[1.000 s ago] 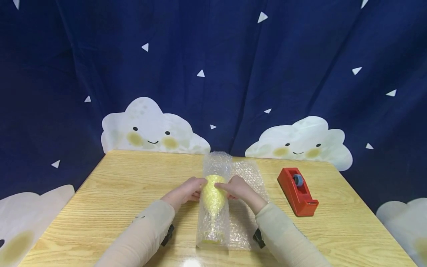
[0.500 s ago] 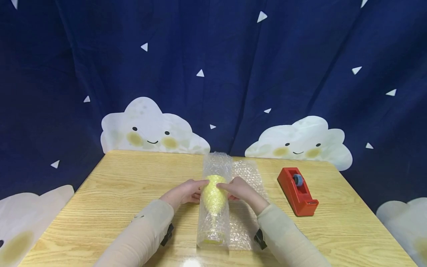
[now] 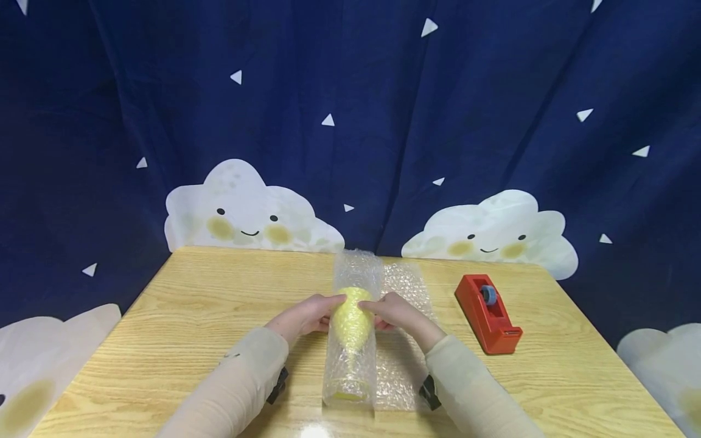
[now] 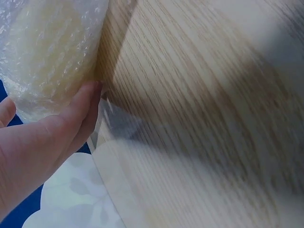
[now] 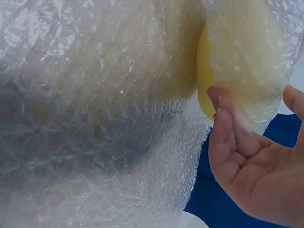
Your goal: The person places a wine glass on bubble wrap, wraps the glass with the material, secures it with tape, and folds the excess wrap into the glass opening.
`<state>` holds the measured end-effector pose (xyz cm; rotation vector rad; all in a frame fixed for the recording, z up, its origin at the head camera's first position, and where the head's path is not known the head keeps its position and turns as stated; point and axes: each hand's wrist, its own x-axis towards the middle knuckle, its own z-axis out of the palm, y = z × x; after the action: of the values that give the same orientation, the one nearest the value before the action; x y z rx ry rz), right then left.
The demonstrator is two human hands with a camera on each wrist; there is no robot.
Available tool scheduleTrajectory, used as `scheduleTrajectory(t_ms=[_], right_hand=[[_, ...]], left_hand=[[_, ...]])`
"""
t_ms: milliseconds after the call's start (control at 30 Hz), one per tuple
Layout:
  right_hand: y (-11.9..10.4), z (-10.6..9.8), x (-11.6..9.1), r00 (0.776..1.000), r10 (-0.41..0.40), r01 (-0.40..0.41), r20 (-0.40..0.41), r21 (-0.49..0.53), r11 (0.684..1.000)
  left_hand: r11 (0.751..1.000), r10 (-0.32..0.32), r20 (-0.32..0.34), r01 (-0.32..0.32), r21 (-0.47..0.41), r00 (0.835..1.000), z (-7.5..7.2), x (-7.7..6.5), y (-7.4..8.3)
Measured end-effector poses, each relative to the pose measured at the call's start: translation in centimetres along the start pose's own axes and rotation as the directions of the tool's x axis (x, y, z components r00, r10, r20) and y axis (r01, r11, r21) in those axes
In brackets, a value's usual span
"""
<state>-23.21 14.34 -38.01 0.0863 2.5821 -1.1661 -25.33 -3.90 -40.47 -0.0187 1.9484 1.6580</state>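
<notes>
Head view has the left hand (image 3: 312,312) and right hand (image 3: 395,310) bent partway round a yellow goblet (image 3: 350,328) through bubble wrap (image 3: 405,286), thumbs on top, fingers at its sides. Light, even pressure from both would best hold the layer snug and straight. The goblet lies between them, bowl far, base near; flat wrap spreads right, then a red tape dispenser (image 3: 487,317) on the table (image 3: 235,280).
</notes>
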Motion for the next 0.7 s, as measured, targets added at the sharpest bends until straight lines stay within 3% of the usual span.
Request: scheduleTrajectory(t_ms=[233,467,700], right_hand=[[0.08,-0.26,-0.13,0.998,0.001,-0.001,0.056,0.003,1.000],[0.20,-0.52,-0.01,0.999,0.029,-0.028,0.046,-0.030,0.999],[0.67,-0.61,0.20,0.997,0.021,-0.024,0.077,0.047,0.999]], left_hand=[[1.000,0.004,-0.018,-0.004,-0.013,1.000,0.54,0.14,-0.10],[1.000,0.014,-0.016,-0.014,0.017,1.000,0.59,0.24,-0.15],[1.000,-0.012,-0.027,0.013,0.026,1.000,0.69,0.14,-0.23]])
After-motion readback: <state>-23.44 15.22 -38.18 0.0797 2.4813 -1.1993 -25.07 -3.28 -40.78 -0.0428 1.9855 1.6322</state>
